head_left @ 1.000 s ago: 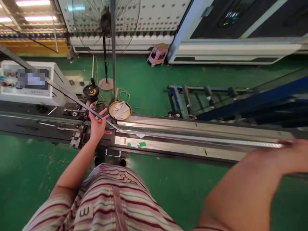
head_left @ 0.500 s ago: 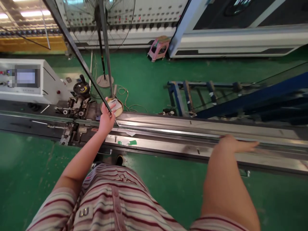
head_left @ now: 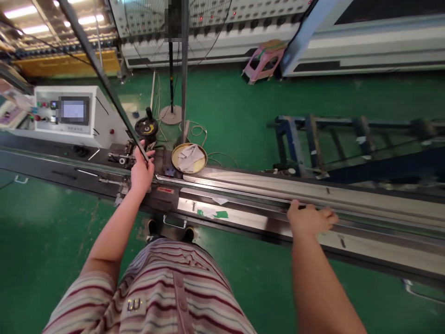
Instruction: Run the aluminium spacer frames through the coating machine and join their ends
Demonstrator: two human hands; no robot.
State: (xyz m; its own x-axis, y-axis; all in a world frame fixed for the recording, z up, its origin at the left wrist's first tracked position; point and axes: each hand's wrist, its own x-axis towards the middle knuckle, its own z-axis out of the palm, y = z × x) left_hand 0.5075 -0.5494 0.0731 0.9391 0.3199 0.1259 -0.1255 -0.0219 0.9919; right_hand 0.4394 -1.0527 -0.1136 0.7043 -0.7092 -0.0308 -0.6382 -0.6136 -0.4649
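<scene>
My left hand grips the lower end of a long thin dark metal bar that rises steeply up and to the left, out of the top of the view. The grip sits just above the machine head with its black wheel. My right hand lies flat, fingers spread, on the long steel track of the bench, touching a thin strip that runs along it. A round brass-coloured pan with a grey rag in it stands right of my left hand.
A white control box with a screen stands at the left. Behind the bench there are a standing fan pole, a pink stool, a blue rack and large white machines. The floor is green.
The bar in my left hand swung up from a low slant to a steep one. My right hand slid left along the track and settled flat on it. The view shifted left.
</scene>
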